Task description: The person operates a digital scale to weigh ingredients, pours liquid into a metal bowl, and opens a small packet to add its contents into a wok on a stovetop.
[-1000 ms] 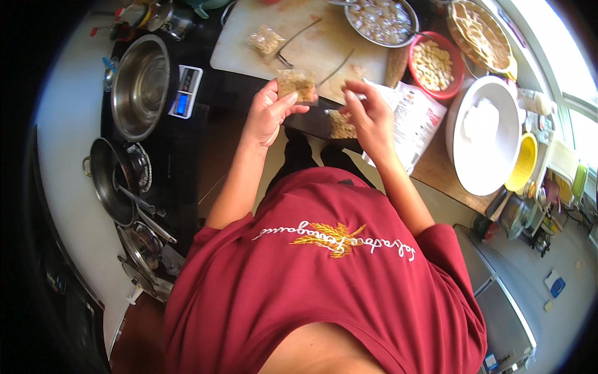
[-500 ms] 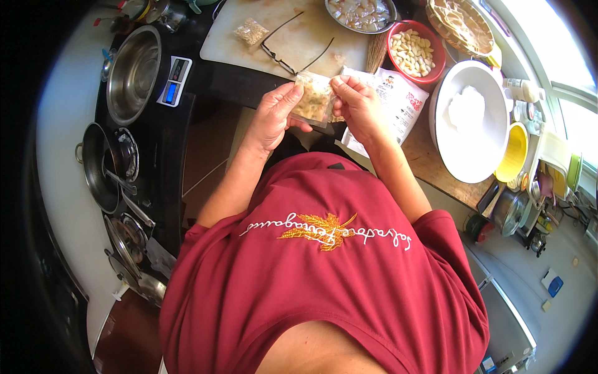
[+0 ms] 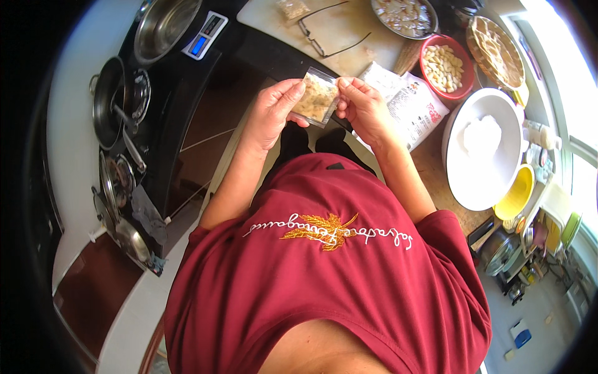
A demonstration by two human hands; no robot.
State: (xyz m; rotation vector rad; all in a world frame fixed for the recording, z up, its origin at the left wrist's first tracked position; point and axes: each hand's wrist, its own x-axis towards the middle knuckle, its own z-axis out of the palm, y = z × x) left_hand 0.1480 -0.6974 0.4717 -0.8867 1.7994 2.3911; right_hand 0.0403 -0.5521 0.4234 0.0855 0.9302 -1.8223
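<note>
A small clear sachet with pale yellowish, speckled contents is stretched between my two hands. My left hand pinches its left side, thumb on top. At the upper right edge, my right hand has thumb and fingers closed on it. Beyond them, a pair of dark-framed glasses lies unfolded on a pale cutting board. Another small clear packet rests at the board's far side. Close to my right hand is a white printed bag.
On the right stand a red bowl of peeled garlic cloves, a metal bowl, a woven basket, a large white basin and a yellow bowl. To the left are a digital scale, a steel basin and a frying pan.
The view has turned, so the board, bowls and scale sit differently in the picture. Both hands keep hold of the sachet, which now appears over the floor and clear of the glasses.
</note>
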